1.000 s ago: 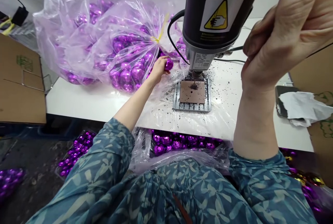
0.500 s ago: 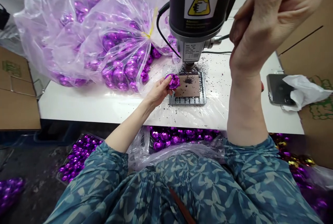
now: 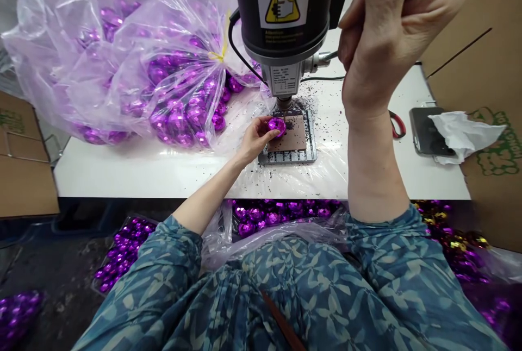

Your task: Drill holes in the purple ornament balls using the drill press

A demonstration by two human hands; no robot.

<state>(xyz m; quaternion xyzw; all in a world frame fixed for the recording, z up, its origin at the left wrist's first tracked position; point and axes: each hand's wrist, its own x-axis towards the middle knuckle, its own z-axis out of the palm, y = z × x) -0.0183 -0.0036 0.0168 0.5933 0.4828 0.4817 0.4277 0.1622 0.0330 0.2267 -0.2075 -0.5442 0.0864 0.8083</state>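
Between the fingertips of my left hand [image 3: 256, 139] is a shiny purple faceted ball [image 3: 277, 127]. It is over the left part of a brown board [image 3: 291, 142] on the metal base [image 3: 265, 158] of a drill press [image 3: 285, 14]. The chuck [image 3: 284, 103] is just above and beyond the ball; dark shavings are scattered around it. My right hand [image 3: 402, 30] is raised at the right of the machine, closed in a fist by the lever [image 3: 329, 56]. What lies inside that fist is hidden.
A tied clear bag [image 3: 122, 68] of purple balls fills the table's left. Red-handled scissors or pliers [image 3: 397, 124], a phone [image 3: 430, 131] and crumpled tissue [image 3: 460, 131] lie at right. More purple balls [image 3: 269, 215] sit below the table edge. Cardboard boxes [image 3: 485, 68] stand on both sides.
My left hand has turned and brought the ball further over the board, near the chuck. The whole view has shifted slightly; my right fist stays raised by the lever.
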